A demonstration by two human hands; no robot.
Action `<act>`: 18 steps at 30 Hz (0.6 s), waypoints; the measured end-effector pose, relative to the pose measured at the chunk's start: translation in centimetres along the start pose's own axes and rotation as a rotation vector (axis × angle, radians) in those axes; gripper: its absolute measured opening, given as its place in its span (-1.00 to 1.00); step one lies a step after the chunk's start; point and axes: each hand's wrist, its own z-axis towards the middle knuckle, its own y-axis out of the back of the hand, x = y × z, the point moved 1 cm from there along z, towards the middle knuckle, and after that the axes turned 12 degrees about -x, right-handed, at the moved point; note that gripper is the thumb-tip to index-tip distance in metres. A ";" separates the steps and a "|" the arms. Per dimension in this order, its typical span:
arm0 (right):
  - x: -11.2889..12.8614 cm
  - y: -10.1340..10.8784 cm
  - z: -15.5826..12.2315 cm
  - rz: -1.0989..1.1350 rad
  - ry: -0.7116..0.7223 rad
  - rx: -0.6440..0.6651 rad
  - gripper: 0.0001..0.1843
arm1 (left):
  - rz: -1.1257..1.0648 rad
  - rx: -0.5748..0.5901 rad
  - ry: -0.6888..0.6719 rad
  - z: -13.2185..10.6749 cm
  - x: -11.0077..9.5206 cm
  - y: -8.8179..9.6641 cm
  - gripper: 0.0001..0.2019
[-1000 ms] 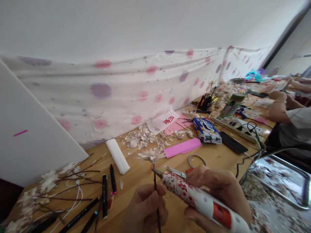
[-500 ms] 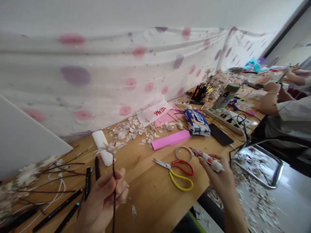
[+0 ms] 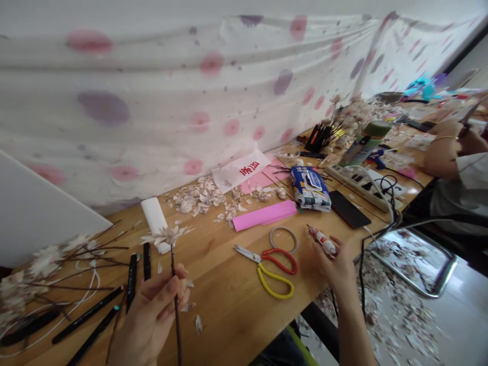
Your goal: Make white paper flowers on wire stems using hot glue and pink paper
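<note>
My left hand (image 3: 156, 310) pinches the dark stem of an artificial flower (image 3: 168, 236), whose pale petals spread at the top. A small bottle with a pointed tip and red print, like a glue bottle (image 3: 322, 240), is gripped in my right hand (image 3: 339, 274), its tip aimed up and left. Between my hands lie scissors (image 3: 267, 264) with one red and one yellow handle, next to a roll of tape (image 3: 283, 239). Loose petals (image 3: 198, 324) lie on the table beside my left hand.
Black markers (image 3: 89, 315) and finished-looking flowers (image 3: 49, 262) lie at the left. Farther back are a petal pile (image 3: 198, 195), pink paper (image 3: 263, 215), a wipes pack (image 3: 310, 188), a phone (image 3: 349, 209) and a power strip (image 3: 358, 185). Another person's arm (image 3: 442, 152) is at the right.
My right hand has lowered slightly with the bottle, nearer the table. My left hand still holds the flower, its head now tilted a little left. The view has shifted slightly.
</note>
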 end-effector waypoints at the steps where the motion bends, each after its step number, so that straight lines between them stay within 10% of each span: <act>1: 0.0 0.2 0.0 -0.019 -0.006 -0.002 -0.11 | 0.001 0.005 0.003 0.0 0.0 0.1 -0.60; 6: 2.4 2.9 -0.9 -0.144 0.066 -0.159 0.01 | -0.014 -0.090 -0.047 0.2 -0.1 1.5 -0.57; 11: 7.0 3.9 -3.9 0.030 0.274 -0.282 -0.29 | -0.066 -0.209 -0.139 1.4 0.4 6.0 -0.68; 14: 8.9 1.7 -6.6 0.107 0.355 -0.115 -0.46 | -0.057 -0.268 -0.161 1.6 1.0 9.5 -0.75; 18: 10.9 -3.3 -12.3 0.090 0.518 0.454 -0.74 | -0.076 -0.347 -0.159 0.7 1.5 12.7 -0.77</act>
